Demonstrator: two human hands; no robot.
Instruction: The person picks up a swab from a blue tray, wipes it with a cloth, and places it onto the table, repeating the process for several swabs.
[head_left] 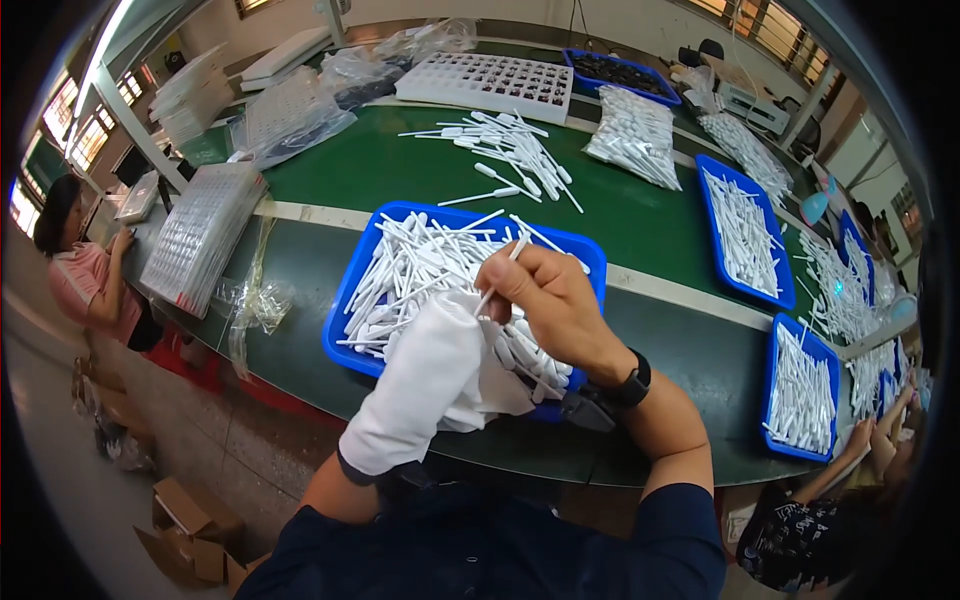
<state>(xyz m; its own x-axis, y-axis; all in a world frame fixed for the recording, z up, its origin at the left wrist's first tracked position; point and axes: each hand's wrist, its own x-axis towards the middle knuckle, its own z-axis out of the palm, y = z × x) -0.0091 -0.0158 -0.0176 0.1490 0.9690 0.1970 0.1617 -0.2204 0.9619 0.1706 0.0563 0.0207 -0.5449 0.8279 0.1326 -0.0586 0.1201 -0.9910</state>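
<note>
A dark shirt [490, 550] is being shown lowest; at centre, one white stick [518, 247] is being clamped in the grip of the right hand [548, 300], over one blue tray [592, 250] (the grip of the white-covered left hand [440, 345] cannot be told). Progress seems slight: uncountable sticks are being left there, one loose pile [515, 150] upper centre, two trays [788, 290] right.

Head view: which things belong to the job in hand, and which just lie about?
In use:
stick, pinched by the right hand
white cloth over the left hand, its grip hidden
nearest blue tray, holding more sticks

Apparently lying about:
crumpled plastic, left
cardboard boxes, lower left
white rack, far side
</note>
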